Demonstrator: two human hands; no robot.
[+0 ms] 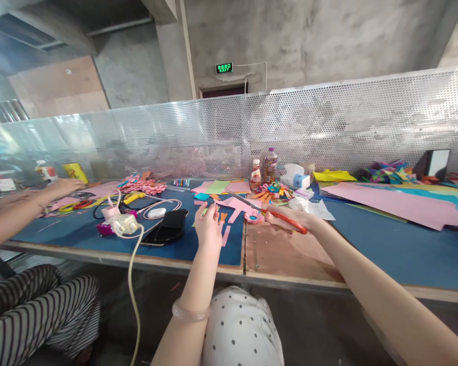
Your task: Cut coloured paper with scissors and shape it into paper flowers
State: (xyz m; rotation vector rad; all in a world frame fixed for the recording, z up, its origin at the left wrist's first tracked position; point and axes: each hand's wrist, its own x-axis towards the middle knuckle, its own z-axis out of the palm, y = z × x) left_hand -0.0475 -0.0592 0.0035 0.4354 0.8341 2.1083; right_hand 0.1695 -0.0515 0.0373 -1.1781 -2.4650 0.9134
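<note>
My left hand [209,229] is raised just above the blue tabletop, its fingers pinched on what looks like a small green paper strip [203,213]. In my right hand [293,213] are scissors [248,202] with orange handles, their blades pointing left and away from me. Loose pink paper strips [226,235] lie beside my left hand. Beneath the scissors is a larger cut piece of pink paper [235,207]. A pink looped paper ring [254,217] sits close to my right fingers.
A black phone [171,226], white earbud case [156,213] and power strip with cable [124,223] lie left. Two bottles [255,175] and tissues [299,181] stand behind. Pink sheets [397,202] lie right. Another person's arm [41,201] reaches in from the left.
</note>
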